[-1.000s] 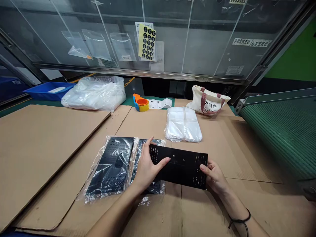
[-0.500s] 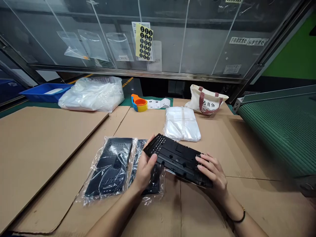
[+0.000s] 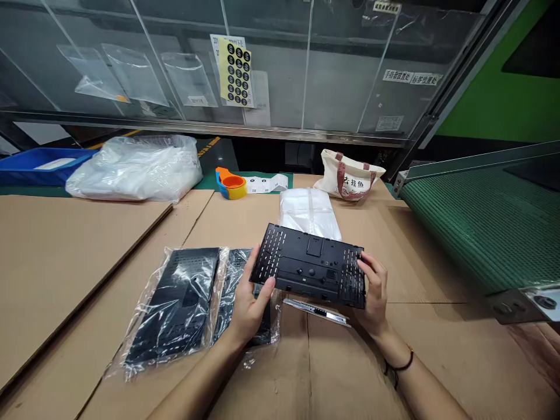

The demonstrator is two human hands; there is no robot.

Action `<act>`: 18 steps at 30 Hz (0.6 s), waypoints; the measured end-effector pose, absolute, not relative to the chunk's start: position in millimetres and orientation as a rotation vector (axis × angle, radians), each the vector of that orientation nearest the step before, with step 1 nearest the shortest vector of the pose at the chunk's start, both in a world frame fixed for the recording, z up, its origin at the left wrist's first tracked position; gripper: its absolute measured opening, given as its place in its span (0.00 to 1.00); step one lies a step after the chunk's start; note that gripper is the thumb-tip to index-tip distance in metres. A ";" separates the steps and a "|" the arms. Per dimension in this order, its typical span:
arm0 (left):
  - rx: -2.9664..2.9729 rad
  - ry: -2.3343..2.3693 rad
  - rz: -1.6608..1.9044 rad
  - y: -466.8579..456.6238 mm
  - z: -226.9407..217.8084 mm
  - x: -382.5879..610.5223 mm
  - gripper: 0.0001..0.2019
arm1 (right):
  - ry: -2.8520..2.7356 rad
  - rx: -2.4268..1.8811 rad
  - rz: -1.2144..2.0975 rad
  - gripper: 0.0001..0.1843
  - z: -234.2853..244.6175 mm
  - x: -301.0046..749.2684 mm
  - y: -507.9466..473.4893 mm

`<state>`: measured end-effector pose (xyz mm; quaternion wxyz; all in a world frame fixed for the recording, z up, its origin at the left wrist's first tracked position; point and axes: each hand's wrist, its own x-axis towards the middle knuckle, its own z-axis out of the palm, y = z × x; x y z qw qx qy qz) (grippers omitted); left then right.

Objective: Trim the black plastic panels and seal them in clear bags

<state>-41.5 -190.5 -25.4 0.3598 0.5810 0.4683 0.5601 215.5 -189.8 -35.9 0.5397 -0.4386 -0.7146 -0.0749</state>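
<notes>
Above the desk (image 3: 420,344), left hand (image 3: 248,306) and right hand (image 3: 374,291) pinch a black panel (image 3: 312,265), apparently inspecting; next move requires steadiness.

A thin, rectangular black panel (image 3: 308,262) is held clear of a cardboard-covered worktop (image 3: 350,373), its left end in the left hand (image 3: 245,309) and its right end in the right hand (image 3: 375,297). The panel lies at a slant, its long edges running down toward the right and its moulded face turned up to the viewer. Rows of short slots, pale against the dark surface, fill both ends. Between them sit a rectangular outline near the far edge, a line running lengthwise, and small round and square details. Little tabs dot the long edges. The underside is hidden from view.
</notes>
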 end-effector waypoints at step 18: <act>1.876 1.190 1.402 -192.2 -27.4 -38.7 0.42 | -1.498 -0.988 0.101 0.20 -36.8 223.9 -187.0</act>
